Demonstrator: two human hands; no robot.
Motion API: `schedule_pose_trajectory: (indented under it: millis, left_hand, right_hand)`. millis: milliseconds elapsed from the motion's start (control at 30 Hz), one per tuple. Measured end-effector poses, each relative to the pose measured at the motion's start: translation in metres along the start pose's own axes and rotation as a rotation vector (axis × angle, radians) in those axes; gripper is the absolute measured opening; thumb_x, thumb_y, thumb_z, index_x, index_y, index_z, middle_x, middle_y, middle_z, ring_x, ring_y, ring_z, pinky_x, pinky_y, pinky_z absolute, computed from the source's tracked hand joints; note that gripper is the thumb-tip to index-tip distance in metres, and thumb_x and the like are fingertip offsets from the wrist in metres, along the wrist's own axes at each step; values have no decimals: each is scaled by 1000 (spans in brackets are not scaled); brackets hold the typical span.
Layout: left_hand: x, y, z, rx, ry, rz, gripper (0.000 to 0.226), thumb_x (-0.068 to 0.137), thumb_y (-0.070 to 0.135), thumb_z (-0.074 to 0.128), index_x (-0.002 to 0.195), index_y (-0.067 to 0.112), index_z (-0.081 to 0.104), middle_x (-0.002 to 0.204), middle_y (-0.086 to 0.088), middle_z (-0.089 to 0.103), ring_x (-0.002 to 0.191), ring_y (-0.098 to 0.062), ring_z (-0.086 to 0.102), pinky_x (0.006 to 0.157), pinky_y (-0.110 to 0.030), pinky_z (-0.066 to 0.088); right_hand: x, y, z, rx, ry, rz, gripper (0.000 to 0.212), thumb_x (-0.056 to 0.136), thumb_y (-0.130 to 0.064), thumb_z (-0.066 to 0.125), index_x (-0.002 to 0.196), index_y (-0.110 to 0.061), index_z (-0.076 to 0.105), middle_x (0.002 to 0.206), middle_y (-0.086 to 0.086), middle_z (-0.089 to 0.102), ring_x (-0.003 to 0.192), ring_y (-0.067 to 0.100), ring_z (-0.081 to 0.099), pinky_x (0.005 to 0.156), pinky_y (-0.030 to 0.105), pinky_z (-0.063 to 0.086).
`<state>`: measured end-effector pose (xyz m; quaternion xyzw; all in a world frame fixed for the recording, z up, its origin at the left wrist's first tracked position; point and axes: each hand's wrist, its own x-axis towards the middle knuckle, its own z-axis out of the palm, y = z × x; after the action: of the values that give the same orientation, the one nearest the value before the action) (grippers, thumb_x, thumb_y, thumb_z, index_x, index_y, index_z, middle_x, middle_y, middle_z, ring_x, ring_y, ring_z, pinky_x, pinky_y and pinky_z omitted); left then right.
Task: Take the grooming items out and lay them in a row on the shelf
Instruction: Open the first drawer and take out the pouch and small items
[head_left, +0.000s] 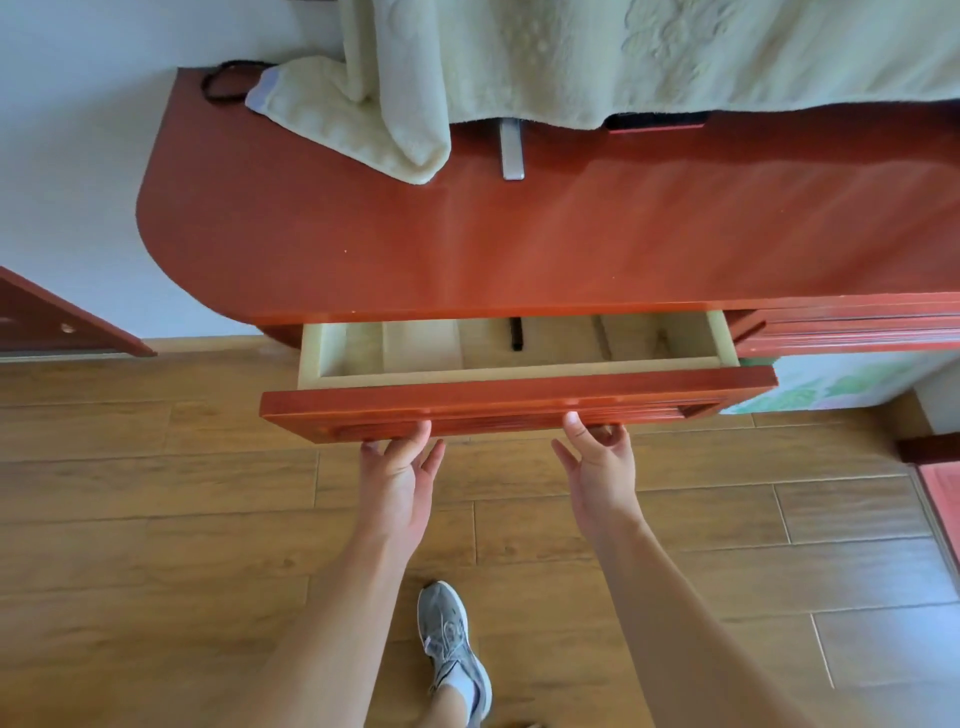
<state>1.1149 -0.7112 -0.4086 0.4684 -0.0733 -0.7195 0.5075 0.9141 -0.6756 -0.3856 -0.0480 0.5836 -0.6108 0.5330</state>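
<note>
Left hand (397, 478), right hand (602, 467) pinching drawer (514, 402) front lip, thumbs on face. Pull level, both sides even; dark item (516, 335) inside, comb maybe, half hidden under shelf (519, 249).

Single wide head view, looking forward and steeply down: shelf (519, 249) at twelve o'clock, drawer (519, 402) centre and near, floor (156, 519) at six.
</note>
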Motion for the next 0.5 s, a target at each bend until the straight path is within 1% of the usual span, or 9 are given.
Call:
schedule_pose_trajectory:
  millis: [33, 67, 100, 167, 200, 267, 367, 433, 500]
  left_hand:
    - [-9, -3, -3, -6, -2, 2, 65, 51, 18, 98, 96, 24, 51, 105, 4, 69, 103, -16, 66, 97, -40, 51]
    - [-18, -8, -7, -10, 2, 6, 64, 50, 18, 98, 89, 25, 49, 102, 4, 69, 102, -16, 65, 97, -41, 50]
    - [-26, -12, -11, -14, 8, 12, 58, 56, 15, 96, 86, 26, 47, 99, 4, 69, 101, -16, 65, 99, -42, 49]
    - [-44, -20, -18, -22, 28, 20, 44, 71, 7, 83, 84, 26, 46, 96, 5, 69, 100, -16, 63, 101, -43, 47]
    - [-51, -24, -22, -26, 33, 25, 41, 74, 5, 80, 85, 25, 45, 94, 5, 69, 100, -16, 62, 100, -43, 47]
    - [-66, -30, -27, -17, 36, 25, 42, 73, 4, 80, 86, 25, 46, 91, 6, 70, 99, -16, 62, 98, -42, 48]
    - [-81, -37, -32, -22, 60, 34, 44, 71, 2, 80, 82, 25, 44, 85, 6, 70, 93, -15, 64, 98, -42, 48]
    - [-89, -41, -36, -34, 63, 36, 39, 70, 5, 76, 81, 24, 44, 81, 5, 69, 90, -14, 64, 99, -42, 48]
    - [-94, -43, -40, -55, 63, 26, 38, 71, 5, 75, 82, 24, 44, 81, 5, 69, 90, -15, 64, 97, -42, 49]
  right_hand:
    - [-8, 3, -6, -2, -9, -1, 24, 87, -8, 69, 96, -17, 48, 72, -14, 60, 78, 3, 62, 107, 46, 43]
    - [-15, 6, -12, -3, -16, -3, 24, 87, -8, 69, 96, -17, 49, 72, -14, 60, 79, 3, 62, 107, 47, 43]
    - [-23, 9, -18, -3, -20, -2, 23, 87, -9, 69, 97, -17, 49, 74, -14, 60, 80, 4, 62, 107, 47, 43]
    - [-38, 14, -31, -4, -21, 4, 23, 87, -10, 69, 97, -18, 50, 76, -12, 59, 81, 4, 62, 107, 46, 44]
    - [-45, 17, -36, -2, -23, 8, 23, 87, -11, 70, 96, -18, 50, 77, -12, 59, 80, 4, 62, 107, 46, 44]
    - [-57, 22, -47, 7, -22, 21, 22, 87, -10, 69, 92, -19, 50, 78, -10, 57, 80, 4, 61, 107, 46, 44]
    - [-72, 28, -57, 14, -17, 33, 22, 87, -11, 70, 94, -18, 50, 81, -8, 57, 81, 5, 61, 106, 45, 45]
    - [-79, 30, -62, 21, -13, 39, 22, 87, -11, 70, 96, -17, 50, 84, -6, 57, 81, 5, 61, 106, 46, 45]
    - [-84, 32, -65, 23, -10, 46, 23, 87, -12, 70, 97, -16, 50, 84, -5, 55, 81, 5, 61, 107, 47, 44]
